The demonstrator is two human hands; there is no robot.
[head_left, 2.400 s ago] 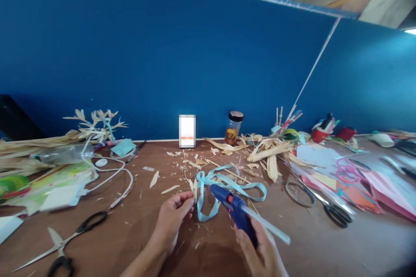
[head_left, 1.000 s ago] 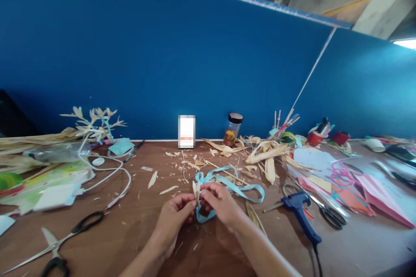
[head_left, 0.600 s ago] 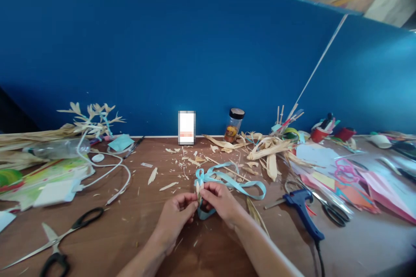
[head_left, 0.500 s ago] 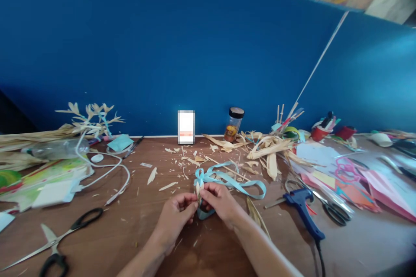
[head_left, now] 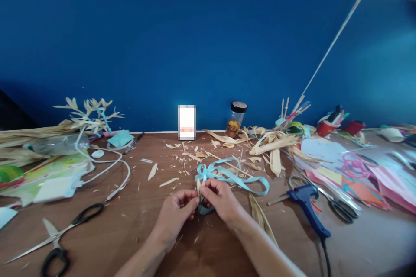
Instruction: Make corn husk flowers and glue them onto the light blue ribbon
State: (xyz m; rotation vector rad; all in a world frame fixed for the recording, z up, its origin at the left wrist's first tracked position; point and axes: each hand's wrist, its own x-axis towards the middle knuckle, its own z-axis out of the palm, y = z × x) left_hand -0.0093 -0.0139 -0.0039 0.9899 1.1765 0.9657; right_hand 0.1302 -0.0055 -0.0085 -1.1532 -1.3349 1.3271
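Close together at the front middle of the table, both hands pinch a small piece of pale dried husk (head_left: pixel 199 185). My left hand (head_left: pixel 180 210) is closed, thumb and fingertips pressed at the husk's lower part. My right hand (head_left: pixel 219 197) is closed too, gripping it from the right side. Light blue ribbon (head_left: pixel 256 185) lies in loops behind the hands, and a bit of it shows under the fingers. Whether the ribbon is fastened to the husk cannot be made out. Just right of my right wrist rests a long greenish-brown husk leaf (head_left: pixel 261 216).
Open scissors (head_left: pixel 56 238) lie at left. A blue glue gun (head_left: pixel 308 207) with its cord and another pair of scissors (head_left: pixel 342 211) are at right. Husk scraps, a black-lidded jar (head_left: pixel 236 119), a husk pile (head_left: pixel 274 149) and white cables (head_left: pixel 125 169) lie further back before a blue partition.
The view has tilted and shifted slightly. More of the husk's pale tips show above the fingers, spread in two points; both hands keep nearly the same place and grip.
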